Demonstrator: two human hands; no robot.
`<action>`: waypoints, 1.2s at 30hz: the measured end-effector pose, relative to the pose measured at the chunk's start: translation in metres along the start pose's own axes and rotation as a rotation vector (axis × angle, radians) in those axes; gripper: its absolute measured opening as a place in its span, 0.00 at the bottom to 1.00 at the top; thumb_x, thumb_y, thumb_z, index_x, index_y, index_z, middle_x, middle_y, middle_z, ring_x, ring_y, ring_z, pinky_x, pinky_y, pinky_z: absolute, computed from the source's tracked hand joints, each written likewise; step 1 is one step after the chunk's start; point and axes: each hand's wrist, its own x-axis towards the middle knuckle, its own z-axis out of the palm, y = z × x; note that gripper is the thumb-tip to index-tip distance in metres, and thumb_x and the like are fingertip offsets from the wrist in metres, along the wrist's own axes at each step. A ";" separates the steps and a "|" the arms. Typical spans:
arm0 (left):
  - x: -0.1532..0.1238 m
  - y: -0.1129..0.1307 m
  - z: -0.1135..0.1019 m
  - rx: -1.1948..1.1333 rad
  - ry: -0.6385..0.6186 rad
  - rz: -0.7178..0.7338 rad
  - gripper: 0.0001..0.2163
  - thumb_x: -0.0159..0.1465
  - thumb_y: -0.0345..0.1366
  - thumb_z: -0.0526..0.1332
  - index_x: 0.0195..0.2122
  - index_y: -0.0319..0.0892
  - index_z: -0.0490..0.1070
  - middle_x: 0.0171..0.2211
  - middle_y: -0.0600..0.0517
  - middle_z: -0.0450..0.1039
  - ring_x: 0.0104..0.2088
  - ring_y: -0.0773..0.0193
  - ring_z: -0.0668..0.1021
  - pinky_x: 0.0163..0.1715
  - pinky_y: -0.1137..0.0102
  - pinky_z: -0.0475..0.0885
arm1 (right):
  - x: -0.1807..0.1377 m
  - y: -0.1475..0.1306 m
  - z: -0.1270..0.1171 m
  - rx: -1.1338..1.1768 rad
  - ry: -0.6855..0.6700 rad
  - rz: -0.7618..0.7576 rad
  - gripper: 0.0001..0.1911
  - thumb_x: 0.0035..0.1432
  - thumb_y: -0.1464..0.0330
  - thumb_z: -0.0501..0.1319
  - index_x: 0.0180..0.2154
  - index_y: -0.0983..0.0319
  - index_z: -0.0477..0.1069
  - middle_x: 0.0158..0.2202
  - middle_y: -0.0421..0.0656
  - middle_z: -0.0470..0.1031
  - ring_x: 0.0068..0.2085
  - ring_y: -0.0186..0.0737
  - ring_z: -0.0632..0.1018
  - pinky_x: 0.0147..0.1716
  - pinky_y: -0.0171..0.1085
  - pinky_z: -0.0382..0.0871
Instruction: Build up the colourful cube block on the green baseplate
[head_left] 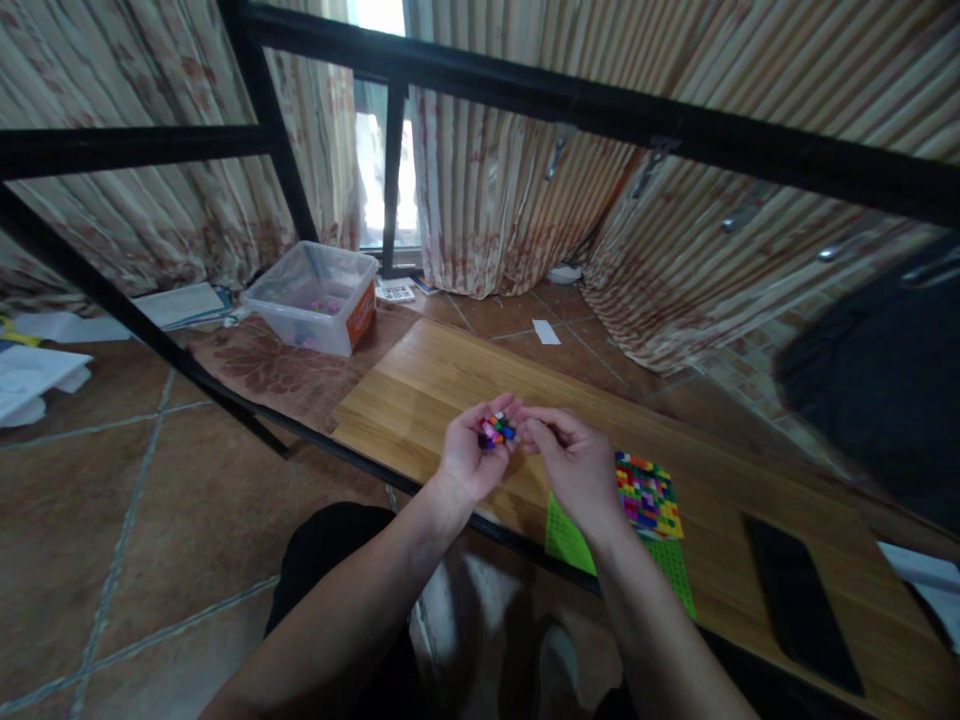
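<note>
Cupped palm up over the wooden board, my left hand [472, 455] holds several small toy bricks [498, 430] in pink, orange, blue, green, white and black. My right hand [574, 460] is close beside it, thumb and fingers pinched together at the edge of the left palm. Whether a brick sits in that pinch is hidden. Partly behind my right hand and forearm lies a lime green baseplate [667, 568]. Its upper part carries a dense patch of many-coloured bricks [649, 495].
A black phone-like slab [802, 600] lies on the wooden board [420, 375] at right. A clear plastic box [300, 295] with some pink pieces stands on a brown mat [262, 375]. Black metal bars [480, 70] cross above. White paper [546, 332] lies on the tiled floor.
</note>
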 end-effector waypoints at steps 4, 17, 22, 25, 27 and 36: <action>-0.012 -0.007 0.009 -0.001 -0.030 -0.057 0.13 0.63 0.33 0.52 0.35 0.33 0.76 0.35 0.41 0.77 0.38 0.61 0.79 0.40 0.69 0.75 | -0.017 -0.008 -0.012 -0.147 0.011 -0.053 0.09 0.56 0.66 0.61 0.38 0.57 0.78 0.38 0.43 0.77 0.38 0.41 0.78 0.38 0.40 0.73; -0.023 -0.044 0.026 0.092 -0.045 -0.168 0.12 0.62 0.29 0.53 0.31 0.32 0.77 0.32 0.43 0.77 0.35 0.64 0.79 0.40 0.73 0.74 | -0.035 -0.007 -0.030 -0.327 0.061 -0.112 0.08 0.61 0.68 0.59 0.38 0.58 0.78 0.40 0.44 0.76 0.43 0.41 0.77 0.44 0.40 0.71; -0.018 -0.056 0.033 0.107 0.064 -0.156 0.16 0.66 0.31 0.52 0.29 0.30 0.76 0.27 0.45 0.75 0.29 0.68 0.77 0.34 0.75 0.74 | -0.031 0.000 -0.038 -0.246 0.116 -0.088 0.09 0.62 0.69 0.58 0.36 0.59 0.78 0.36 0.43 0.77 0.39 0.38 0.77 0.40 0.37 0.71; -0.013 -0.060 0.036 0.156 0.129 -0.139 0.16 0.68 0.31 0.51 0.29 0.30 0.75 0.26 0.46 0.74 0.27 0.69 0.76 0.29 0.76 0.73 | -0.027 -0.002 -0.038 -0.206 0.140 -0.045 0.07 0.60 0.69 0.60 0.35 0.58 0.78 0.34 0.41 0.76 0.36 0.37 0.77 0.37 0.35 0.70; -0.009 -0.061 0.037 0.183 0.161 -0.129 0.15 0.68 0.30 0.50 0.29 0.32 0.73 0.27 0.47 0.74 0.27 0.70 0.76 0.28 0.77 0.73 | -0.028 -0.006 -0.048 -0.201 0.171 -0.035 0.07 0.59 0.68 0.60 0.37 0.58 0.78 0.34 0.41 0.77 0.35 0.36 0.77 0.36 0.35 0.70; 0.006 -0.046 0.025 0.277 0.099 -0.206 0.18 0.71 0.37 0.46 0.23 0.40 0.58 0.18 0.58 0.56 0.13 0.75 0.61 0.10 0.80 0.52 | -0.117 0.077 -0.225 -0.824 0.689 0.487 0.30 0.55 0.50 0.58 0.50 0.66 0.71 0.44 0.54 0.76 0.44 0.53 0.75 0.45 0.49 0.68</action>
